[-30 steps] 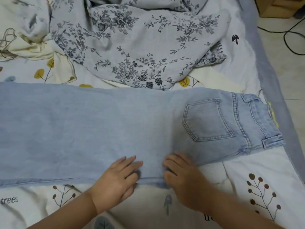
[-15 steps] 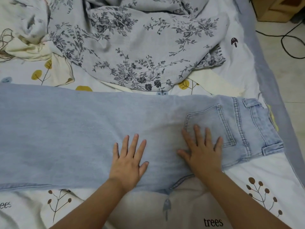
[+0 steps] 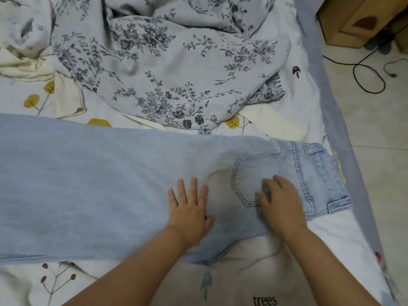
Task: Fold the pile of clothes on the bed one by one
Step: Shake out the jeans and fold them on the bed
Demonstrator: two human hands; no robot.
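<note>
Bed [image 3: 331, 230]: jeans [image 3: 99, 184] flat; left hand [image 3: 189, 213] splayed, right hand [image 3: 280, 206] curled (both pressing denim).

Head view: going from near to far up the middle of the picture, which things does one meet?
The printed word "trees" on the bedsheet → left hand flat on the light blue jeans → grey floral cloth, crumpled at the far side.

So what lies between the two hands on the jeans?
Only bare denim of the jeans: the left hand and right hand rest flat, apart, in the head view.
</note>
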